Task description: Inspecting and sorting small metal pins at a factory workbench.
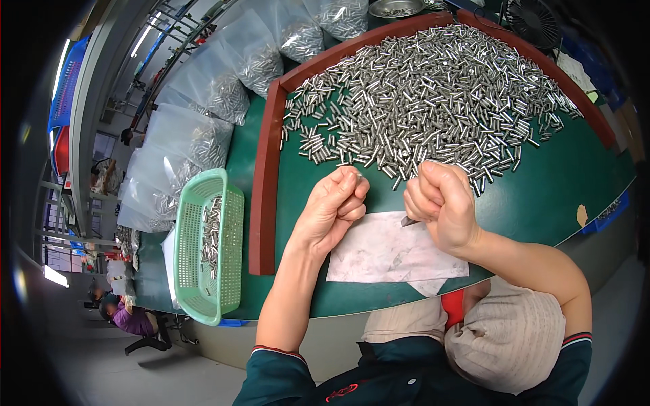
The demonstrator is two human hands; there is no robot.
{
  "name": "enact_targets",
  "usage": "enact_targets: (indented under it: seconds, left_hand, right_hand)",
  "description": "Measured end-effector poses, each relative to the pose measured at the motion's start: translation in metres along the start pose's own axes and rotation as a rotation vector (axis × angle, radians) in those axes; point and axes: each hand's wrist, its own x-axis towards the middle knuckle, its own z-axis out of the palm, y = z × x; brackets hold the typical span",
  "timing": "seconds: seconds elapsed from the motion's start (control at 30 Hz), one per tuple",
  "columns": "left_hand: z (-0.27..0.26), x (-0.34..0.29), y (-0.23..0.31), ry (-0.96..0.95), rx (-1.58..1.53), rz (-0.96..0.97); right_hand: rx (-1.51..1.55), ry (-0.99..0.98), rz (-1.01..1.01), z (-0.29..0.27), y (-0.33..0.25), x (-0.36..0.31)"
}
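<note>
My left hand (335, 208) is closed, thumb and index fingertip pressed together at the near edge of the pile. A small pale glint shows at that pinch, too small to name. Opposite it, my right hand (443, 206) is curled into a fist. A short dark grey end pokes out below its fingers; the rest is hidden in the grip. Beyond both hands spreads a large heap of short silver metal pins (433, 95). Under and between my wrists lies a stained whitish cloth (386, 254) on the green tabletop (528, 203).
Dark red wooden rails (265, 196) border the pile at the left and back. A green plastic basket (233, 257) with some pins stands left. Several clear bags of pins (227, 95) line the far left. A black fan (533, 24) and metal bowl (397, 8) are at the back.
</note>
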Motion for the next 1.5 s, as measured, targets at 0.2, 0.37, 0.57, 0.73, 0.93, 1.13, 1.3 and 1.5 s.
enact_targets:
  seconds: [0.2,0.37,0.57,0.73,0.93,1.13,1.3,1.5]
  left_hand:
    - [0.012,-0.004,-0.001,0.091,0.356,-0.002]
    - [0.024,-0.01,-0.015,0.218,1.36,0.276]
    - [0.031,-0.013,-0.021,0.082,1.514,0.373]
    - [0.032,-0.023,-0.008,0.057,1.589,0.286]
    - [0.028,-0.026,-0.002,-0.1,1.643,0.28]
    - [0.025,-0.024,-0.009,-0.118,1.667,0.325]
    - [0.031,-0.022,-0.017,0.002,1.524,0.282]
    - [0.032,-0.022,-0.018,0.012,1.542,0.236]
  right_hand:
    - [0.018,0.017,0.02,0.0,0.001,0.002]
    - [0.008,0.013,0.018,-0.001,0.0,0.002]
    - [-0.02,0.027,-0.01,-0.002,0.0,0.002]
    - [-0.004,0.033,-0.01,0.002,0.001,0.002]
    - [-0.01,0.026,-0.02,0.0,0.001,0.002]
    - [-0.01,0.033,-0.022,0.002,0.0,0.001]
    - [0.032,-0.011,-0.048,0.0,0.0,0.001]
    - [0.055,-0.041,-0.039,0.0,0.001,-0.001]
